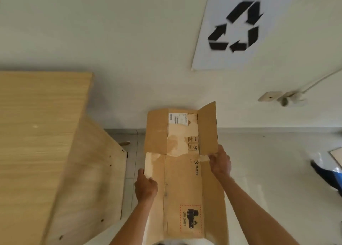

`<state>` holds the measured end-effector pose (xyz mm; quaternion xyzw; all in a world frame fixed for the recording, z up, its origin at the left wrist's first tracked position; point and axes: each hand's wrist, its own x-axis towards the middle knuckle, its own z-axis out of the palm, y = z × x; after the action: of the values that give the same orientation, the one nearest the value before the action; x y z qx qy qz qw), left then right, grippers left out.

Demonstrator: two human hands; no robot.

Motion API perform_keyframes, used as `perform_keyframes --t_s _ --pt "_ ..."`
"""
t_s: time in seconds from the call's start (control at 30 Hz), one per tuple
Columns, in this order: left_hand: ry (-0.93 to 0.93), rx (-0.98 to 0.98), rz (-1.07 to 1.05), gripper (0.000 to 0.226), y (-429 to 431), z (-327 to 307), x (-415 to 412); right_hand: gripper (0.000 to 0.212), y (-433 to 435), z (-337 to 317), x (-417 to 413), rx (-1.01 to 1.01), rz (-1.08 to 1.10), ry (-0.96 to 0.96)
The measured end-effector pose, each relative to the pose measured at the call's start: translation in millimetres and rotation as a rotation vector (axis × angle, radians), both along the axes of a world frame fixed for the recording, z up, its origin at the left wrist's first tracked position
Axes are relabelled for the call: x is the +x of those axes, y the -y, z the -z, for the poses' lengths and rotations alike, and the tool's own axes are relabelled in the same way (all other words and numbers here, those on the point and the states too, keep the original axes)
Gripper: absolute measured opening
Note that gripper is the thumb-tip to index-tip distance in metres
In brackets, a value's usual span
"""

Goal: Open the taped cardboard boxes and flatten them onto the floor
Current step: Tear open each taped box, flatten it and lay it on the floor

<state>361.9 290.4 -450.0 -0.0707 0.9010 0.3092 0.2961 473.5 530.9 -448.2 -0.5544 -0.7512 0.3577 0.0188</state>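
Box (182, 185), brown, opened flat, flaps (208, 129) spread, torn patches, PICO print, orange-framed label (190, 219), held lower centre; left hand (145, 187) grips its left edge, right hand (220, 164) pinches its right edge.

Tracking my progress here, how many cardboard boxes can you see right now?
1. The cardboard box is held up before the wall, left hand gripping its left edge, right hand pinching its right edge below the open flap. Others may lie out of view.
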Motion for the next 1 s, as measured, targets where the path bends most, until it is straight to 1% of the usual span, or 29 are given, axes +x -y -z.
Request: perform_keyframes --t_s 0.1,0.2,0.27,0.33,0.43,0.53,0.67,0.7,0.77,0.8,0.83,0.9,1.0 --pt "0.013 -0.027 -0.039 0.028 -3 100 5 0.012 -9 101 -7 0.009 -0.073 0.013" --pt "0.024 -0.025 -0.041 0.03 -7 197 -4 0.012 -28 191 -22 -0.002 -0.145 0.014" --pt "0.034 -0.02 -0.053 0.031 -8 257 -11 0.019 -40 244 -28 -0.041 -0.133 -0.004" --pt "0.035 -0.028 -0.064 0.036 -3 309 -20 0.027 -44 296 -26 -0.073 -0.101 -0.013" --pt "0.029 -0.033 -0.089 0.036 8 372 -26 0.028 -39 361 -16 -0.063 -0.064 0.034" --pt "0.0 0.021 -0.109 0.036 14 401 -32 0.03 -36 393 -4 -0.048 0.008 0.025" --pt "0.01 0.1 -0.086 0.031 9 405 -35 0.051 -54 393 15 -0.063 0.084 -0.022" --pt "0.03 0.093 -0.055 0.038 7 405 -31 0.055 -60 391 20 -0.06 0.111 -0.006" --pt "0.084 0.054 0.09 0.068 2 408 -20 0.057 -70 387 30 -0.035 0.177 0.043" --pt "0.113 0.039 0.186 0.082 -1 412 -15 0.06 -74 387 35 -0.007 0.202 0.064" --pt "0.144 0.032 0.243 0.092 -5 414 -11 0.067 -75 389 39 0.029 0.207 0.086" --pt "0.181 0.051 0.251 0.099 -10 421 -5 0.081 -66 396 47 0.11 0.141 0.158" --pt "0.138 0.083 0.178 0.094 -9 436 -2 0.089 -20 422 62 0.233 -0.113 0.272"
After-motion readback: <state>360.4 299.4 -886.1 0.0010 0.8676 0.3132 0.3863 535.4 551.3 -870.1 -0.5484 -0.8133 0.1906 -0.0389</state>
